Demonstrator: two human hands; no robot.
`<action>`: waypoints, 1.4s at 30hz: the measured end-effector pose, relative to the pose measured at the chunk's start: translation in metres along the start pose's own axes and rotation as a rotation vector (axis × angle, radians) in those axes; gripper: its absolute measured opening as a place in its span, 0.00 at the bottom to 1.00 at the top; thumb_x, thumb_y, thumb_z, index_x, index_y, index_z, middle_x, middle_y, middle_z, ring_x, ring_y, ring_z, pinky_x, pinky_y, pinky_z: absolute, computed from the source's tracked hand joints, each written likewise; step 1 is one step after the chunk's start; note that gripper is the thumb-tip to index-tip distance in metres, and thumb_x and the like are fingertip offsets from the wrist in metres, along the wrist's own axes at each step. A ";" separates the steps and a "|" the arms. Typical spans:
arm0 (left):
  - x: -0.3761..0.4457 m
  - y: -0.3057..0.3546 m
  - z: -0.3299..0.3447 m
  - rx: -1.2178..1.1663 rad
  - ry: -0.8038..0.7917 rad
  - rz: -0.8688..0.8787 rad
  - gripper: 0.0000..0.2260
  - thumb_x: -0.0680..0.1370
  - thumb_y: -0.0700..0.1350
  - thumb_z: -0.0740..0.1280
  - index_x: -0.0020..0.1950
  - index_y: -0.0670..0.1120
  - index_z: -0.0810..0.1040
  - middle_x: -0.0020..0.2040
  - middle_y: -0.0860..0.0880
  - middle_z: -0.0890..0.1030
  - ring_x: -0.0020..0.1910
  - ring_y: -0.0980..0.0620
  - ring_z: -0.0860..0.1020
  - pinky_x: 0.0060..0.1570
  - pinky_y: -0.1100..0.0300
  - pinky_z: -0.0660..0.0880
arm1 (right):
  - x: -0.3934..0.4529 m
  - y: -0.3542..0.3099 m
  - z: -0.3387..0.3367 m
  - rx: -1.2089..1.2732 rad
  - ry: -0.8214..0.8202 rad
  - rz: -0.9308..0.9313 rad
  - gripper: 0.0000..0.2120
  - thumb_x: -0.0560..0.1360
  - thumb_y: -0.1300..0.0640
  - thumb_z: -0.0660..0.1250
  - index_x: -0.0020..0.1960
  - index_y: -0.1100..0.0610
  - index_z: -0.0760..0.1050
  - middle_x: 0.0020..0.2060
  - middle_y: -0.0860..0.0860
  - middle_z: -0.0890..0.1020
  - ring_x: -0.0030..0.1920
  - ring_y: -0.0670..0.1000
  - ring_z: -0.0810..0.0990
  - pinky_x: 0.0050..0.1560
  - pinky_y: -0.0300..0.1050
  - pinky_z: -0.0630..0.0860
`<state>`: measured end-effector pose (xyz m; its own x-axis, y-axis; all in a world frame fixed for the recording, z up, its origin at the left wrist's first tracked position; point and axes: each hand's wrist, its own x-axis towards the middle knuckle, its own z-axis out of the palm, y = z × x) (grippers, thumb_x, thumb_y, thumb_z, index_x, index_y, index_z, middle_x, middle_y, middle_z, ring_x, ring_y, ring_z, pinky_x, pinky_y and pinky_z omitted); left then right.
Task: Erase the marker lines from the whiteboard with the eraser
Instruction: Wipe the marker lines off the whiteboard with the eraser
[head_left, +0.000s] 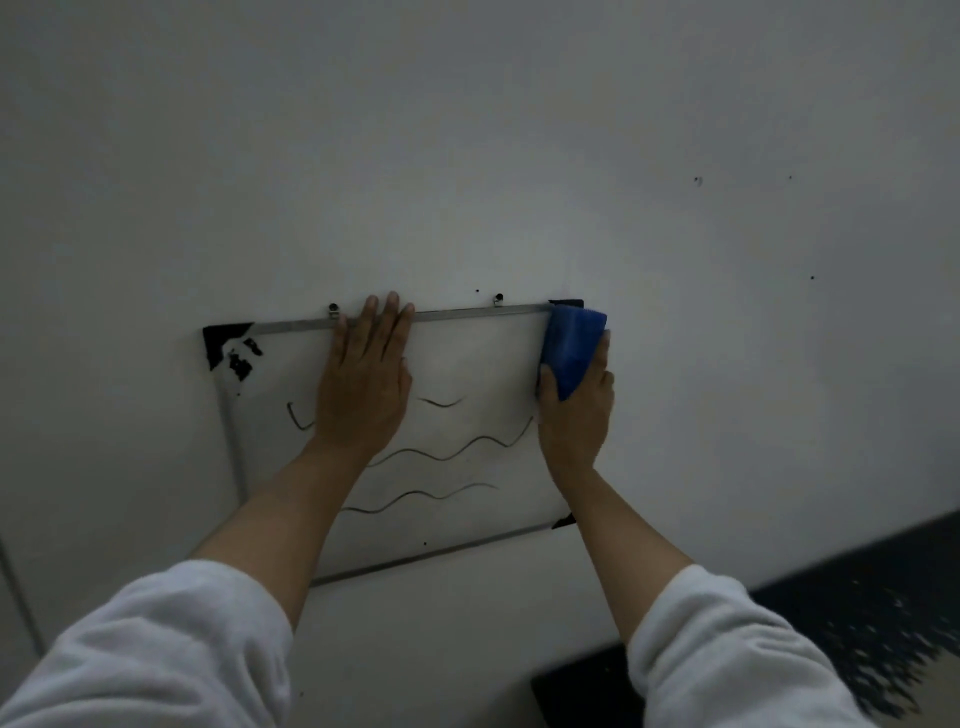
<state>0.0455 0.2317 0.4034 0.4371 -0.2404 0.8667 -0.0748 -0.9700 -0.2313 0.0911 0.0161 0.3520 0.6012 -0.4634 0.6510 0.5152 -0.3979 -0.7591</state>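
A small whiteboard (483, 364) with a metal frame and black corner caps hangs on a pale wall. Wavy black marker lines (457, 452) cross its middle and lower part; a short stroke sits at the left. My left hand (363, 379) lies flat on the board, fingers spread and reaching over the top edge. My right hand (576, 415) presses a blue eraser (571, 348) against the board's upper right corner. The area under the eraser is hidden.
Two metal hooks (333, 308) hold the board's top edge on the wall. Black smudges (240, 361) mark the board's upper left corner. A dark surface (857, 613) runs along the lower right. White sleeves cover both forearms near the camera.
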 end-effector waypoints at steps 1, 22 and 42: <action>0.000 0.000 0.000 0.000 -0.001 -0.004 0.24 0.80 0.43 0.53 0.77 0.41 0.57 0.77 0.43 0.59 0.76 0.42 0.56 0.75 0.44 0.51 | -0.004 -0.006 0.004 0.013 0.026 0.019 0.38 0.77 0.51 0.66 0.78 0.51 0.47 0.57 0.57 0.74 0.55 0.57 0.73 0.49 0.47 0.71; 0.001 -0.005 -0.012 0.015 -0.056 0.045 0.26 0.79 0.38 0.59 0.77 0.41 0.57 0.77 0.43 0.58 0.76 0.43 0.56 0.75 0.42 0.49 | -0.004 0.003 0.006 -0.230 -0.098 -0.352 0.41 0.72 0.55 0.72 0.77 0.55 0.53 0.51 0.59 0.75 0.46 0.57 0.71 0.46 0.51 0.73; -0.001 -0.005 -0.016 -0.038 -0.068 0.047 0.26 0.78 0.36 0.60 0.76 0.40 0.58 0.77 0.42 0.59 0.76 0.43 0.57 0.75 0.44 0.48 | -0.009 0.008 0.001 -0.607 -0.171 -0.825 0.38 0.70 0.46 0.70 0.76 0.45 0.58 0.44 0.56 0.75 0.40 0.56 0.72 0.41 0.49 0.69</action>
<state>0.0314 0.2360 0.4106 0.4922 -0.2842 0.8228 -0.1301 -0.9586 -0.2533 0.0904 0.0181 0.3397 0.3043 0.2332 0.9236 0.4401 -0.8943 0.0808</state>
